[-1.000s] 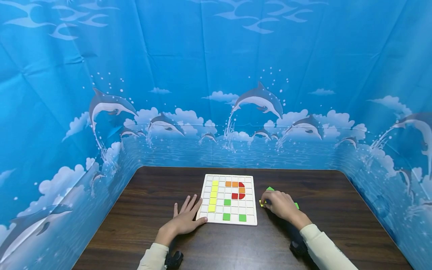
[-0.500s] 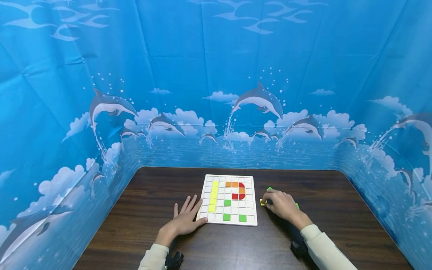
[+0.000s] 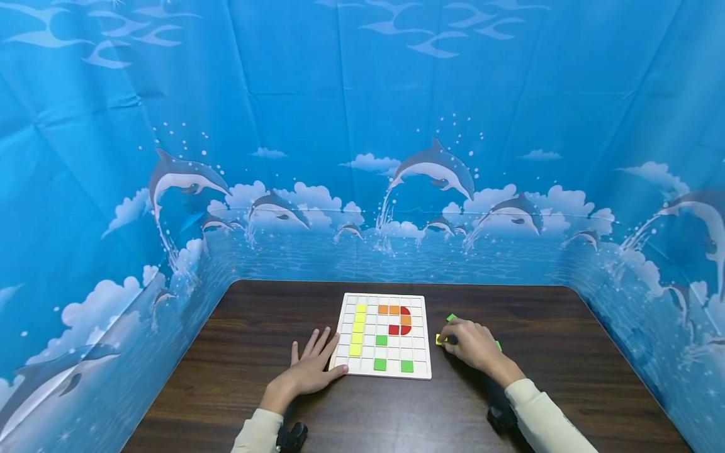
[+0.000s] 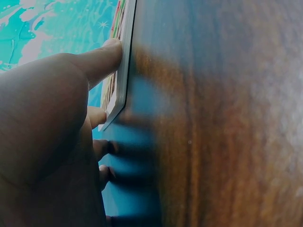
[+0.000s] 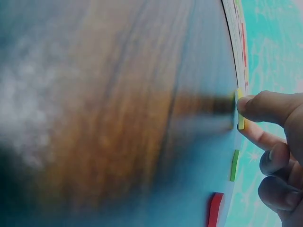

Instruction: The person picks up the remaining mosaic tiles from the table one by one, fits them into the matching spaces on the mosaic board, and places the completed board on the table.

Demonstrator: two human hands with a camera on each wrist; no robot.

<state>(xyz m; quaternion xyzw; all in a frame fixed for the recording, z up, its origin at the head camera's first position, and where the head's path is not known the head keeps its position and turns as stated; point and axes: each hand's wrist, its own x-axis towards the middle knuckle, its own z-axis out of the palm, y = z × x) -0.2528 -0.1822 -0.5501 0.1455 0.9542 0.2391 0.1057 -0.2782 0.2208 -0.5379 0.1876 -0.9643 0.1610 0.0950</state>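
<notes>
A white gridded board (image 3: 368, 368) lies on the table with square and rounded tiles in its cells. My left hand (image 3: 306, 372) spreads its fingers at the board's lower left corner, and its thumb (image 4: 111, 52) presses on the near edge in the left wrist view. To the right of the board, my right hand (image 3: 470, 343) pinches a yellow square tile (image 3: 438, 340) between thumb and index finger. The right wrist view has that yellow tile (image 5: 240, 118) at the thumb tip, close to the table. The other right fingers are curled in.
On the board are a yellow column (image 3: 359, 327), orange tiles (image 3: 389, 309), red pieces and green squares. Loose green tiles (image 3: 451, 317) lie by the right hand. A red tile (image 5: 215, 210) shows in the right wrist view. A blue dolphin curtain (image 3: 362, 157) surrounds the dark wooden table (image 3: 374, 415).
My right hand stays almost in place, its fingers shifting only slightly around the yellow tile. My left hand and the board have not visibly moved.
</notes>
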